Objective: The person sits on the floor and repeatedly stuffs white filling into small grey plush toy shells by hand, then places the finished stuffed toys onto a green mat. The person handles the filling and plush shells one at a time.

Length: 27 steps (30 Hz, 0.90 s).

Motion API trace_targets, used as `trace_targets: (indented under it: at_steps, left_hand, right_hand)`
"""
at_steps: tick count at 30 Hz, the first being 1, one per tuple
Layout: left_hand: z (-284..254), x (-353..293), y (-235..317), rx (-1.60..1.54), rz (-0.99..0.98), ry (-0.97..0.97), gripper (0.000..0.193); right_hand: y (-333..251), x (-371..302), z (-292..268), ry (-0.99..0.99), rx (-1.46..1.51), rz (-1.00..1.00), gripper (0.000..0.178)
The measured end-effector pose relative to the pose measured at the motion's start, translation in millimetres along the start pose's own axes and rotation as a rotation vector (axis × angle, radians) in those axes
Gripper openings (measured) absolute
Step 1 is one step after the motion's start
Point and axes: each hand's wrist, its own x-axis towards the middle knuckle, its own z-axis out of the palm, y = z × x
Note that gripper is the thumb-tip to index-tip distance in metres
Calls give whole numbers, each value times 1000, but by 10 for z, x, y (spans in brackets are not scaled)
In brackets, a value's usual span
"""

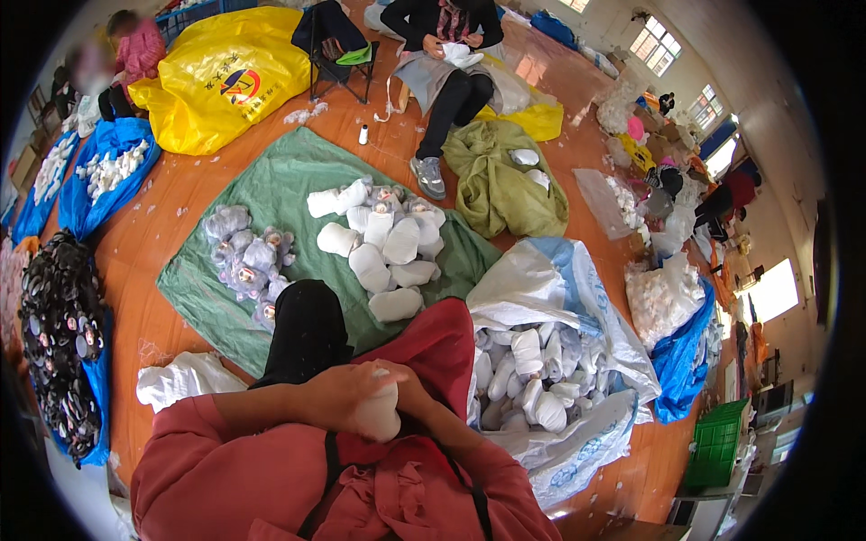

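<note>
Pink top (244,469) nearest cam, w/ both forearms brought together over lap. White stuffed piece (379,415) is held between left hand (334,397) and right hand (408,389), just above lap. Left fingers look bent and clamped on its upper end, slightly blurred; right fingers mostly hidden behind left hand, so grip there can't be told. Prob. kept close to body so it's steadied and easily seen; no tool visible in either hand.

Layout looks picked for reach: white pieces (401,239) piled on green sheet (194,261) straight ahead, lilac plush pieces (248,275) heaped apart to their left, prob. so types aren't mixed. Sheet presumably laid to keep stuff off floor. White sack (622,338) at right is left gaping, grey-white pieces (532,370) inside, approx. within arm's reach.

In the way: black knee (307,329) & red knee (437,338) are raised between hands and sheet; direct path partly blocked.

Surroundings: co-worker seated opposite, white item (462,56) held in both hands; thread spool (363,134) stood on floor beyond sheet. Olive sack (510,180) by co-worker's shoe, yellow bag (225,72) far left, black plush heap (63,334) near left, green crate (714,446) far right.
</note>
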Motion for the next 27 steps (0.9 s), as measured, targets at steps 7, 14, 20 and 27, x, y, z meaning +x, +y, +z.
trace_targets:
  at_steps: [7, 14, 20, 27]
  left_hand:
    - [119, -16, -125, -17, -21, -60, 71]
    - [36, -33, -220, -1084, -427, 203, 34]
    - [169, -77, -516, -961, -464, 275, 27]
    - [237, 14, -438, -953, -523, 328, 25]
  right_hand:
    - [264, -43, -20, -296, 282, 169, 24]
    - [-274, -115, -90, -107, 608, 129, 63]
    - [-337, -173, -276, -294, 869, 223, 100]
    - [-355, -121, 98, 61, 300, 246, 56]
